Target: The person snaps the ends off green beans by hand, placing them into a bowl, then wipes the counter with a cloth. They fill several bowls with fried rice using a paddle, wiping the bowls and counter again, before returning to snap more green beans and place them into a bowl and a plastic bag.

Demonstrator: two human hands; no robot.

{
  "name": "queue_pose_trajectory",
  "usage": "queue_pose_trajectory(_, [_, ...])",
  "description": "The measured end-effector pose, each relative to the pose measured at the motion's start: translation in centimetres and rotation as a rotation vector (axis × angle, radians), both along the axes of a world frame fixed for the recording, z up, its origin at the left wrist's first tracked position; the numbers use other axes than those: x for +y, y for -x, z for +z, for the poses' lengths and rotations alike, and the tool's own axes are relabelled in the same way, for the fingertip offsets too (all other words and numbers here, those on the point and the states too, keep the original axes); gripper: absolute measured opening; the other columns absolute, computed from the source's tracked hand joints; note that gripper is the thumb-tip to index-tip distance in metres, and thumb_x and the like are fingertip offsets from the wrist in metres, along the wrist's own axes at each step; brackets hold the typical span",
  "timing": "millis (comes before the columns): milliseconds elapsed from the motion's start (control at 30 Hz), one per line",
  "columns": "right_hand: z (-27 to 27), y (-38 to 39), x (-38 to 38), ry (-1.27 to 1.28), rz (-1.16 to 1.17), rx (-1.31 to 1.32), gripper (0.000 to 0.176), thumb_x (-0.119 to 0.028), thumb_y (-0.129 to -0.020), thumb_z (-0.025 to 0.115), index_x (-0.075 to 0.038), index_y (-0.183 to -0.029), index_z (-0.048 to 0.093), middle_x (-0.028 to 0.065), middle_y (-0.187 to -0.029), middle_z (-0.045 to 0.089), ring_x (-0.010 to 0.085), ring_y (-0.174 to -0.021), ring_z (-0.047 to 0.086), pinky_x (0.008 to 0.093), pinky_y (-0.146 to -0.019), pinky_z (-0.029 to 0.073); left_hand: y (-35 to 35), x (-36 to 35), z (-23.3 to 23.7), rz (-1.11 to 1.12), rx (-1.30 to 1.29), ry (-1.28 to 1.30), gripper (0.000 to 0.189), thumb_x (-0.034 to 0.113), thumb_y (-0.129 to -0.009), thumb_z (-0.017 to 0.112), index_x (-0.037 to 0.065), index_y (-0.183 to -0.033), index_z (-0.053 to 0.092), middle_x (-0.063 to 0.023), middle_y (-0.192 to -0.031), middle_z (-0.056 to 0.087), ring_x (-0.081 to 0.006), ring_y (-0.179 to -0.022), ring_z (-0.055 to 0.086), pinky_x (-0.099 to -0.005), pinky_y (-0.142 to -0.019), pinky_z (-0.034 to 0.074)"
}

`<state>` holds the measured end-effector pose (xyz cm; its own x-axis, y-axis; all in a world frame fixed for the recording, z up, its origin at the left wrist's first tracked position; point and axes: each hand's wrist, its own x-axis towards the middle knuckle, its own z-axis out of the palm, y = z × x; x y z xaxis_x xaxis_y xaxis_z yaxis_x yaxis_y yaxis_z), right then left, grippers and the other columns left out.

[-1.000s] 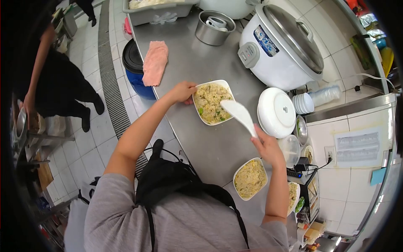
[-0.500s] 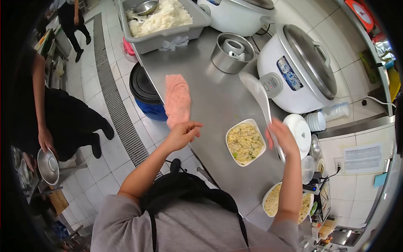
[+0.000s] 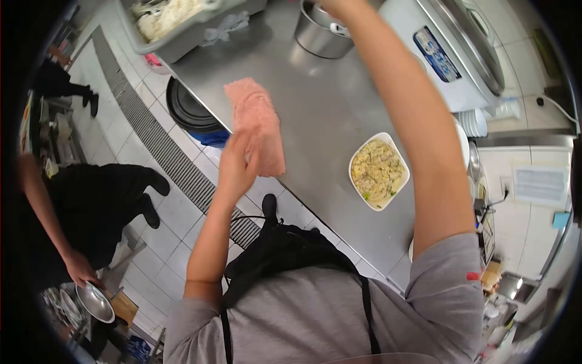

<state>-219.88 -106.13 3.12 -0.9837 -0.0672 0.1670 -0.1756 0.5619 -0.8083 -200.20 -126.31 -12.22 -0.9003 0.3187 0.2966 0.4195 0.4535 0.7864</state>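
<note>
The pink cloth point(image 3: 254, 109) lies on the steel counter point(image 3: 327, 115), its near end at the counter's edge, under or just behind the left hand point(image 3: 242, 159). The left fingers look loosely bent and are blurred; I cannot tell whether they pinch the cloth, press on it or hang just above it. If the hand catches that end and pulls, the cloth could slide off towards the drum lid point(image 3: 191, 109), which sits lower, just beyond the left wrist.

The right hand point(image 3: 337, 5) is at the rim of the metal pot point(image 3: 321, 39), partly cut off by the picture's top edge, so its grip and anything in it cannot be told. A careless knock there could tip the pot, in which a white object shows.

The white bowl point(image 3: 405, 175) of fried rice point(image 3: 377, 170) stands well to the right of the left hand, beside the right arm. An elbow drawn back low could clip its rim and spill rice.

The rice cooker point(image 3: 436, 54) stands across the right forearm from the pot. Far to the left of both hands, another person's hand touches a metal bowl point(image 3: 96, 302).
</note>
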Motion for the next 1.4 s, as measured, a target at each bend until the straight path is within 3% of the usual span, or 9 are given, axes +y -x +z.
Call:
queue_pose_trajectory(133, [-5.1, -13.8, 1.7, -0.378, 0.099, 0.091, 0.020, -0.022, -0.081, 0.055, -0.005, -0.087, 0.063, 0.0091, -0.067, 0.060, 0.0184, -0.059, 0.056, 0.0306, -0.057, 0.044, 4.6, 3.4, -3.5, 0.058, 0.338, 0.397, 0.037, 0.004, -0.079, 0.051, 0.001, -0.116, 0.050, -0.0170, -0.117, 0.050, -0.0341, -0.108, 0.046, -0.0376, -0.088, 0.041])
queue_pose_trajectory(333, [-10.4, -31.2, 1.7, -0.106, -0.195, 0.077, 0.011, -0.009, -0.078, 0.056, -0.004, -0.087, 0.062, 0.0104, -0.069, 0.055, 0.0247, -0.055, 0.053, 0.0317, -0.051, 0.042, 6.9, 10.2, -3.5, -0.191, 0.109, -0.176, 0.032, 0.001, -0.078, 0.048, 0.005, -0.110, 0.056, -0.0145, -0.113, 0.054, -0.0311, -0.104, 0.050, -0.0353, -0.087, 0.042])
queue_pose_trajectory(533, [-11.4, -40.4, 1.0, 0.128, -0.427, -0.117, 0.011, -0.005, -0.078, 0.057, -0.004, -0.089, 0.062, 0.0094, -0.068, 0.055, 0.0227, -0.055, 0.053, 0.0295, -0.049, 0.041, 6.6, 20.1, -4.1, -0.760, 0.468, 0.091, 0.024, 0.009, -0.080, 0.048, 0.007, -0.101, 0.060, -0.0104, -0.107, 0.058, -0.0281, -0.101, 0.052, -0.0356, -0.090, 0.039])
queue_pose_trajectory(833, [-16.6, -46.3, 7.4, 0.517, -1.058, -0.137, 0.029, -0.019, -0.089, 0.048, 0.000, -0.111, 0.051, 0.0038, -0.075, 0.059, 0.0105, -0.062, 0.054, 0.0233, -0.055, 0.044, -1.7, 9.2, -2.1, -1.039, 0.046, 0.141, 0.024, 0.003, -0.068, 0.052, 0.005, -0.089, 0.062, -0.0091, -0.094, 0.062, -0.0282, -0.093, 0.056, -0.0395, -0.089, 0.039])
queue_pose_trajectory(1000, [-15.7, -37.7, 17.3, 0.559, -0.793, -0.184, 0.035, -0.020, -0.088, 0.045, -0.002, -0.118, 0.048, 0.0054, -0.081, 0.061, 0.0115, -0.066, 0.057, 0.0238, -0.061, 0.047, -5.0, 8.0, -1.8, -0.928, -0.078, 0.071, 0.023, 0.002, -0.074, 0.049, 0.001, -0.094, 0.060, -0.0108, -0.090, 0.062, -0.0251, -0.091, 0.057, -0.0353, -0.087, 0.040])
queue_pose_trajectory(1067, [-14.7, -37.1, 18.4, 0.462, -0.707, -0.316, 0.034, -0.019, -0.087, 0.043, -0.001, -0.116, 0.048, 0.0070, -0.082, 0.061, 0.0135, -0.066, 0.058, 0.0254, -0.060, 0.049, -5.6, 8.9, -2.0, -0.406, -0.466, -0.117, 0.024, 0.007, -0.084, 0.044, -0.003, -0.103, 0.055, -0.0107, -0.092, 0.061, -0.0176, -0.090, 0.055, -0.0279, -0.084, 0.040])
queue_pose_trajectory(1133, [-14.2, -37.4, 18.6, 0.360, -0.625, -0.447, 0.033, -0.018, -0.086, 0.042, 0.000, -0.114, 0.049, 0.0087, -0.084, 0.061, 0.0155, -0.066, 0.060, 0.0271, -0.059, 0.051, -4.8, 10.8, -3.8, -0.378, -0.458, -0.147, 0.031, 0.012, -0.090, 0.039, -0.006, -0.114, 0.046, -0.0112, -0.098, 0.057, -0.0135, -0.091, 0.052, -0.0229, -0.080, 0.041])
queue_pose_trajectory(1200, [-14.6, -39.2, 16.6, 0.667, -0.566, -0.574, 0.031, -0.015, -0.085, 0.039, 0.002, -0.110, 0.048, 0.0133, -0.086, 0.061, 0.0197, -0.062, 0.062, 0.0302, -0.055, 0.053, -4.7, 13.2, -6.5, -0.345, -0.668, -0.621, 0.034, 0.011, -0.090, 0.038, -0.004, -0.119, 0.043, -0.0128, -0.108, 0.053, -0.0148, -0.096, 0.050, -0.0238, -0.082, 0.040])
queue_pose_trajectory(1400, [-15.9, -42.5, 9.4, 1.014, -0.860, -0.342, 0.031, -0.008, -0.084, 0.035, 0.004, -0.111, 0.043, 0.0169, -0.088, 0.060, 0.0232, -0.065, 0.063, 0.0297, -0.055, 0.054, -9.3, 14.2, -6.2, -0.372, -0.866, -0.705, 0.034, 0.011, -0.091, 0.037, -0.003, -0.122, 0.039, -0.0102, -0.111, 0.051, -0.0136, -0.099, 0.049, -0.0233, -0.085, 0.039])
